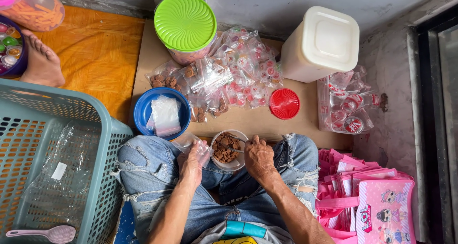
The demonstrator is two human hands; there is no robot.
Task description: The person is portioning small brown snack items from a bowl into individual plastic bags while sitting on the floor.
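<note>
My left hand (191, 166) rests on my left knee and holds a small clear plastic bag (193, 144) open at its top. My right hand (258, 157) grips a metal spoon (237, 145) whose end lies in a white bowl (234, 164) of brown cookies (225, 147), wedged between my knees. Just beyond the bowl, a blue bowl (143, 111) holds a stack of empty clear bags (165, 115). Filled bags of brown cookies (164, 78) and of red-and-white sweets (245, 65) lie in a heap on the cardboard (143, 58).
A green-lidded tub (185, 22) and a white square container (322, 43) stand at the back, with a red lid (284, 103) between them. A teal basket (100, 129) is at my left with a pink spoon (45, 234). Pink pouches (381, 206) are stacked on the right. Another person's bare foot (42, 62) rests at far left.
</note>
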